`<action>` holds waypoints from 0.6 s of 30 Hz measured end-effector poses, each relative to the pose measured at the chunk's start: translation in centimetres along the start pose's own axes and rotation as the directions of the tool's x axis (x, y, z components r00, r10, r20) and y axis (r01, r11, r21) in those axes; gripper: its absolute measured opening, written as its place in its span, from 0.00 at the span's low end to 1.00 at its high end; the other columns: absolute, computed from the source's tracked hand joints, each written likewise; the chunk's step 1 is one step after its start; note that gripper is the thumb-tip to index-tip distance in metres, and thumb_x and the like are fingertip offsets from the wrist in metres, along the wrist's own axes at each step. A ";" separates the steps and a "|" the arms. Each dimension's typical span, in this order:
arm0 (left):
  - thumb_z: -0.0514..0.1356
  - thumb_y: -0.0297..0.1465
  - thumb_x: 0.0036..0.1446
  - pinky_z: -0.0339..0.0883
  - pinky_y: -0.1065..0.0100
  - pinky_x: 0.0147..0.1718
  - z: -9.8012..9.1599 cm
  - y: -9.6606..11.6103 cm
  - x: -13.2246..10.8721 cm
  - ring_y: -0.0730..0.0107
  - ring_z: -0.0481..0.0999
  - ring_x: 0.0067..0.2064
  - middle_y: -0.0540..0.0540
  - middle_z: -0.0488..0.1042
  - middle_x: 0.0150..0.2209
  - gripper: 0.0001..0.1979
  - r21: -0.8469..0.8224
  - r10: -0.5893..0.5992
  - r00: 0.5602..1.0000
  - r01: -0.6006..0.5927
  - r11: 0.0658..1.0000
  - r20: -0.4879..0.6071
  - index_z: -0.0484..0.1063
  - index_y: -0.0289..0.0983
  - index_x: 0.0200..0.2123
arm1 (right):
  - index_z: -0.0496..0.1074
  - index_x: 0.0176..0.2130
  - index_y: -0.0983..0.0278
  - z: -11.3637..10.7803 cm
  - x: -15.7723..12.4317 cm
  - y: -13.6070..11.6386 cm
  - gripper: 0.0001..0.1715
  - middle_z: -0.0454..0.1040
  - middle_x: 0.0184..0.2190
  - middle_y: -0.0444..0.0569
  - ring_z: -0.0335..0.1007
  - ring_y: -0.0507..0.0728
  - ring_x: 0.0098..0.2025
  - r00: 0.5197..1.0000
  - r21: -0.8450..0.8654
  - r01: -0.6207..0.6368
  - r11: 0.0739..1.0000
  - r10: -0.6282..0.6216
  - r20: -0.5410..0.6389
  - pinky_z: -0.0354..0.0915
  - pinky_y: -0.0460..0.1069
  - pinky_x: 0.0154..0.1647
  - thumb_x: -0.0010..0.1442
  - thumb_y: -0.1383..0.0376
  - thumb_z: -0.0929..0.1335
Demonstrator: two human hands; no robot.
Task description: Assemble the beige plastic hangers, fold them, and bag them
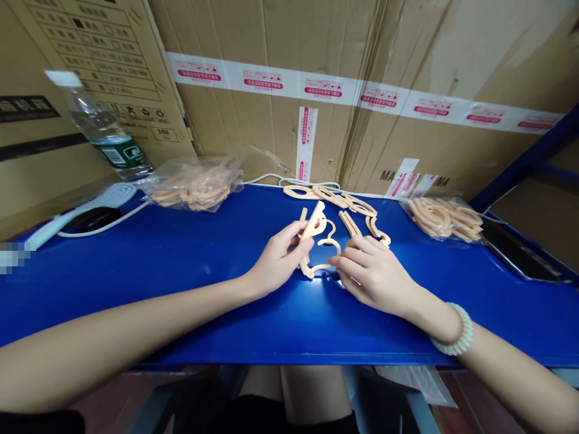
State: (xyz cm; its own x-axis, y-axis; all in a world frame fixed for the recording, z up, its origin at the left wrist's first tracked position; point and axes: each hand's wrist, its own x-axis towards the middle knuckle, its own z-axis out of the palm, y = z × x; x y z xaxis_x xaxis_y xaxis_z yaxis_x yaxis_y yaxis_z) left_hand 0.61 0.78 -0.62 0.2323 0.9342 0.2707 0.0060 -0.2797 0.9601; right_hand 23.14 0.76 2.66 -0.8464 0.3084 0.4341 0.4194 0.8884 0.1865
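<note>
My left hand (pixel 283 256) is closed around a folded beige plastic piece (pixel 313 222) with a rounded loop, held upright over the blue table. Close to it on the right, my right hand (pixel 373 271) has its fingers curled together beside a curved beige hook (pixel 333 248); whether they grip it is hidden. Two straight beige bars (pixel 350 223) stick out just beyond my right fingers. Behind the hands lie several flat beige looped pieces (pixel 301 192), and a small curved piece (pixel 377 230) rests to the right of the bars.
Plastic bags of beige pieces lie at the left (pixel 194 187) and right (pixel 441 218). A water bottle (pixel 115 144), a white-handled object (pixel 76 211) and a cable are at the left. A dark flat device (pixel 520 256) is at the right. Cardboard (pixel 271 138) stands behind the blue table (pixel 203 325).
</note>
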 end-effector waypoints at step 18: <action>0.60 0.35 0.64 0.67 0.71 0.31 -0.3 -0.2 0.0 0.70 0.73 0.35 0.47 0.70 0.35 0.12 0.246 0.158 0.987 -0.146 0.958 -0.028 0.80 0.37 0.46 | 0.75 0.56 0.57 -0.9 -0.1 1.1 0.18 0.75 0.56 0.51 0.71 0.62 0.59 0.875 0.871 -0.357 0.338 0.448 0.185 0.67 0.59 0.62 0.67 0.61 0.71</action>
State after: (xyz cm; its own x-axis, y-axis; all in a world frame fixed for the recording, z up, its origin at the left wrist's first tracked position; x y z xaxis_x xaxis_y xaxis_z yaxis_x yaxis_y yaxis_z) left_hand 0.33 0.85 -0.77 0.2028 0.8843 0.4207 0.2109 -0.4590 0.8630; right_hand 24.01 1.44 3.60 -0.6128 0.7308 0.3006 0.1581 0.4861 -0.8595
